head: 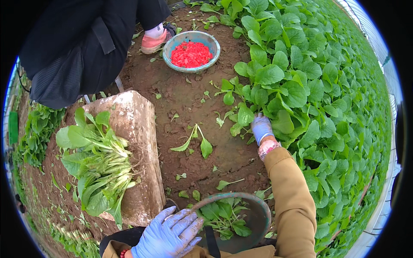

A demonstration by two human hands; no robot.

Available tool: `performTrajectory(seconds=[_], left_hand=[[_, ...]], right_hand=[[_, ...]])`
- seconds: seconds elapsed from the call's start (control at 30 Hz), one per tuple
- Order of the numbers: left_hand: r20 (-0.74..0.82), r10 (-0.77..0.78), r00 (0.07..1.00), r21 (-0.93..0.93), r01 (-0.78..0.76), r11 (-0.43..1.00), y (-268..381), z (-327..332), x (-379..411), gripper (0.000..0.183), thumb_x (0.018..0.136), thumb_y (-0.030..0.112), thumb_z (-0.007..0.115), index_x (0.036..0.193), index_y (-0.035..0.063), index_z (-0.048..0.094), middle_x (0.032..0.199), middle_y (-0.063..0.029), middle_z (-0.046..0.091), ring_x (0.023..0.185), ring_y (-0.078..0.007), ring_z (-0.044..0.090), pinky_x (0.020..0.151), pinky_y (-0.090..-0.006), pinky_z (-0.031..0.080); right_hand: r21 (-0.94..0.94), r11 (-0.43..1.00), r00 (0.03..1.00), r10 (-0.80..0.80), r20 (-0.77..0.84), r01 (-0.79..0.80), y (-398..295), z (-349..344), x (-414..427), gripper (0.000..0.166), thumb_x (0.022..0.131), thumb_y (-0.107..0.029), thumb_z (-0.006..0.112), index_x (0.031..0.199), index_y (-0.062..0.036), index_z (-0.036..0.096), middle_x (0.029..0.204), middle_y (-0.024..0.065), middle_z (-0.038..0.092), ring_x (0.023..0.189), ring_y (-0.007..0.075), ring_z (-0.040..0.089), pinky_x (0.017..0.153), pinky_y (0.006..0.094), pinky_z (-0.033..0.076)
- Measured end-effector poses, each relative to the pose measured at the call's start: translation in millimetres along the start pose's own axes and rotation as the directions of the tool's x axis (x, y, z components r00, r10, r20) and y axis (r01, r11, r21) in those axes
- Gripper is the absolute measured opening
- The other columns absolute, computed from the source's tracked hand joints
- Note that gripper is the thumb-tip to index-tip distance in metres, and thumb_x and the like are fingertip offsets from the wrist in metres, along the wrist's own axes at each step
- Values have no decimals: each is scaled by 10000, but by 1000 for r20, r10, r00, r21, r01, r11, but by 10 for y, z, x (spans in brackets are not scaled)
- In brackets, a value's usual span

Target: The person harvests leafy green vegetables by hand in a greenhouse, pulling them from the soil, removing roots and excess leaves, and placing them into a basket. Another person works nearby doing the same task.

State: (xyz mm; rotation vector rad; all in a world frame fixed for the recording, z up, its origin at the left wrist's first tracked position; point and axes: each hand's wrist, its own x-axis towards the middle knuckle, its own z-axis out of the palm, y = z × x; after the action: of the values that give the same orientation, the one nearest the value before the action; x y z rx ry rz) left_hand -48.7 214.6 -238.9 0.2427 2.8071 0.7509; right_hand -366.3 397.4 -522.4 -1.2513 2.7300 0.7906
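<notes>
My right hand (261,127), in a soiled blue glove, reaches in at the base of the leafy green plants (287,119) along the bed's edge. Leaves and stems cover its fingertips, so its grip is hidden. Palm down, my left hand (171,233) hovers by the left rim of a round basin (264,213), its gloved fingers slightly apart and nothing seen in them. Several loose greens (226,214) lie inside that basin. To the left, a pile of uprooted greens (100,164) rests on a worn, pale block (142,119), roots towards the right.
A blue-rimmed basin of red strips (192,54) stands on the soil ahead. Beside it is another person's pink shoe (155,42), with that person's dark clothing (87,42) at upper left. Fallen leaves (195,140) dot the soil path (180,103). More bundled greens (40,132) lie far left.
</notes>
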Motion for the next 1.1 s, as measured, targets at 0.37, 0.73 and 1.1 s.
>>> performTrajectory(seconds=[0.37, 0.73, 1.1], left_hand=[[59, 14, 998, -25, -13, 1000, 14, 12, -102, 403, 705, 278, 600, 1027, 48, 521, 963, -110, 558, 921, -234, 533, 838, -384, 373], [95, 84, 992, -34, -81, 996, 87, 2, -198, 412, 704, 268, 582, 1039, 40, 509, 974, -116, 543, 917, -237, 513, 851, -379, 359], [102, 55, 993, -56, -49, 997, 136, 43, -138, 426, 676, 268, 605, 1014, 28, 512, 949, -122, 548, 898, -237, 518, 822, -363, 371]], right_hand=[[-292, 956, 984, 21, 178, 32, -355, 59, 12, 205, 739, -128, 452, 863, -63, 602, 859, 120, 591, 756, 226, 566, 600, 388, 420], [103, 978, 941, -203, 269, 182, -343, -270, -989, 134, 727, -117, 489, 835, -68, 551, 700, 88, 614, 631, 232, 610, 462, 375, 428], [6, 999, 971, 34, 237, -37, 334, -144, -710, 266, 746, -121, 432, 997, -103, 517, 1036, 111, 537, 999, 277, 485, 866, 494, 312]])
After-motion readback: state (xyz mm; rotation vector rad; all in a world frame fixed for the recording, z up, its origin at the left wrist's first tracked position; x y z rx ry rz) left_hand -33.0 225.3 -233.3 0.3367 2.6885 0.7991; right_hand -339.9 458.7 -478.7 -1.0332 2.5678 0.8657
